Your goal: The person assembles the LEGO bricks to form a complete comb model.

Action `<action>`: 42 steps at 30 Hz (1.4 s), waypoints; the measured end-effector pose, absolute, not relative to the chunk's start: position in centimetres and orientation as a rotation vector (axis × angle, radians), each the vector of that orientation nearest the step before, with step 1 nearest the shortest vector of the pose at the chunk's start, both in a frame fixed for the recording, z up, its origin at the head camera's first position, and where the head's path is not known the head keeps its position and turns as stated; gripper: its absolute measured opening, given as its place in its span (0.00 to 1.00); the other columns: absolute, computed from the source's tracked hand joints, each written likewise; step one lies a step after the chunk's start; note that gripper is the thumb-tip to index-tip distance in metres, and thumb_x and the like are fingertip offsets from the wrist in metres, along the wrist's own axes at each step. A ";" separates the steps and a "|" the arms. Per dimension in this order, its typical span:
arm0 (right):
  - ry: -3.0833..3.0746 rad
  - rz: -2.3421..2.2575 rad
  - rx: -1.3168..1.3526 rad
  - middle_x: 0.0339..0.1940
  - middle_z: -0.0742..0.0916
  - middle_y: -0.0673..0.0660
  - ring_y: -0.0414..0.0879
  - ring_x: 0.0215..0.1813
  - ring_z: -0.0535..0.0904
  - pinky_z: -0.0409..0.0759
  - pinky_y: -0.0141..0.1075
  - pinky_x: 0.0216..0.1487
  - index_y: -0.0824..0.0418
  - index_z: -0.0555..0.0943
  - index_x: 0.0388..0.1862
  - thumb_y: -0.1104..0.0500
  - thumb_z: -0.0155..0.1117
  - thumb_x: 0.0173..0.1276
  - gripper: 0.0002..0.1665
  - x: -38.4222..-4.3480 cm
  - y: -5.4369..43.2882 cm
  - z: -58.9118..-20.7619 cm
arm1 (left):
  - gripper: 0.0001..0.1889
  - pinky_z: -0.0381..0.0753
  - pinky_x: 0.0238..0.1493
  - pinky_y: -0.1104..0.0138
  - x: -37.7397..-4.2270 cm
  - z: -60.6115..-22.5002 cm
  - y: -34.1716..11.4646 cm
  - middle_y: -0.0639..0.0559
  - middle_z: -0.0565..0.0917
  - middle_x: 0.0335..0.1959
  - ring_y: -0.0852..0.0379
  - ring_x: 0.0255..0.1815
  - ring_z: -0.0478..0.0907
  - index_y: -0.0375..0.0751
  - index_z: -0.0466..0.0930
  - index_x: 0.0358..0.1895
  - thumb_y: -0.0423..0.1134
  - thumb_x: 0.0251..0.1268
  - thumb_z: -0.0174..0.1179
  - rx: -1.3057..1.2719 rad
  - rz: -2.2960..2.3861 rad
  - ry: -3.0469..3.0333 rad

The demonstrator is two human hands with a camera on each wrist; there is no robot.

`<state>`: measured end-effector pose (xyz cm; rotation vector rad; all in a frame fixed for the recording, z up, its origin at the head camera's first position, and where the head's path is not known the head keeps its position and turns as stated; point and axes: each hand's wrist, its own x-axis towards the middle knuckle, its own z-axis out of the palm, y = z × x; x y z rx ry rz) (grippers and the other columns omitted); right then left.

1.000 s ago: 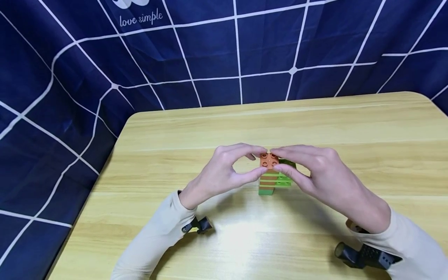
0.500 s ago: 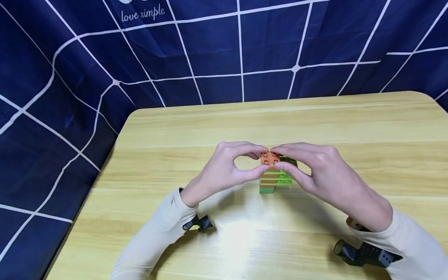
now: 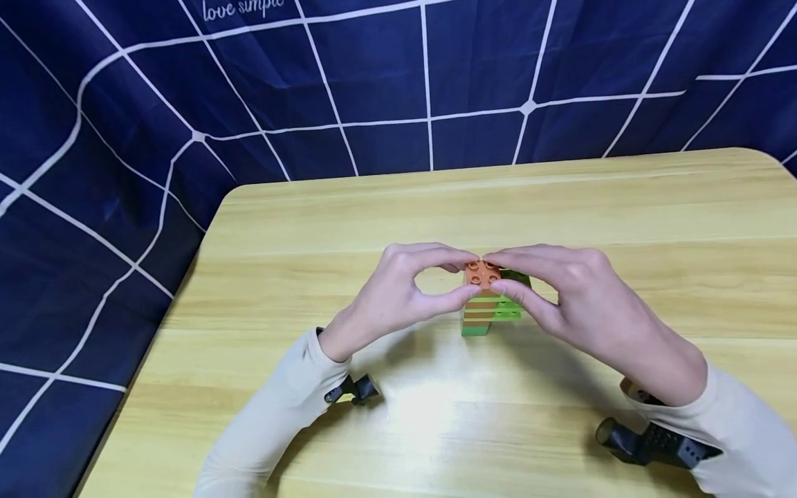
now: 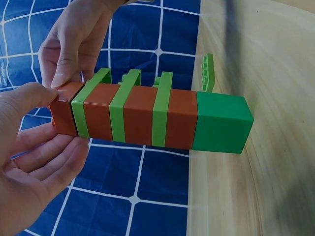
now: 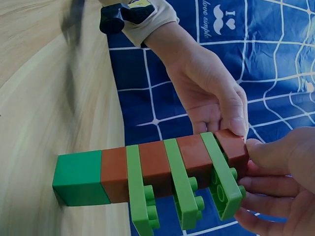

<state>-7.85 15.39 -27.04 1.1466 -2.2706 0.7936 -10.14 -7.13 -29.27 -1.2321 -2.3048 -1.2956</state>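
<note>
A tower of toy building bricks stands upright on the table, with a dark green brick (image 4: 224,123) at its foot. Above that, brown bricks (image 5: 155,160) alternate with light green plates (image 5: 182,187), which stick out to one side and show studs. At the top is an orange-brown brick (image 3: 483,274). My left hand (image 3: 414,290) pinches this top brick from the left, thumb on the near side and fingers on the far side. From the right, my right hand (image 3: 573,297) pinches the same brick, the fingertips of both hands almost meeting.
A separate light green plate (image 4: 208,73) shows near the table surface beyond the tower in the left wrist view. The wooden table (image 3: 324,228) ends at a dark blue cloth (image 3: 373,76) with white lines. Black wrist cameras (image 3: 641,443) hang under both sleeves.
The head view has tilted a little, so the scene sits higher in it. Both hands keep their hold on the top brick, with no clear movement of the tower.
</note>
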 end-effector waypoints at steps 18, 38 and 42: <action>-2.274 0.846 1.129 0.41 0.89 0.58 0.54 0.40 0.87 0.83 0.41 0.38 0.65 0.85 0.47 0.40 0.51 0.73 0.31 -8.1 15.8 -27.5 | 0.15 0.79 0.51 0.75 -10.1 -29.0 -7.1 0.46 0.87 0.42 0.64 0.47 0.83 0.35 0.85 0.47 0.38 0.57 0.69 -1.219 -1.380 -2.354; -2.333 0.941 1.072 0.40 0.89 0.59 0.28 0.15 0.63 0.66 0.20 0.20 0.65 0.85 0.48 0.47 0.64 0.67 0.23 -8.0 15.9 -27.9 | 0.16 0.79 0.52 0.73 -10.0 -29.3 -7.2 0.48 0.88 0.41 0.66 0.44 0.83 0.36 0.85 0.48 0.37 0.56 0.70 -1.174 -1.450 -2.375; -2.354 0.926 1.061 0.41 0.89 0.58 0.33 0.19 0.76 0.70 0.18 0.26 0.64 0.85 0.49 0.54 0.70 0.63 0.20 -7.9 15.9 -27.9 | 0.16 0.79 0.52 0.73 -9.9 -29.3 -7.2 0.47 0.88 0.40 0.66 0.44 0.83 0.35 0.85 0.48 0.37 0.56 0.70 -1.166 -1.451 -2.378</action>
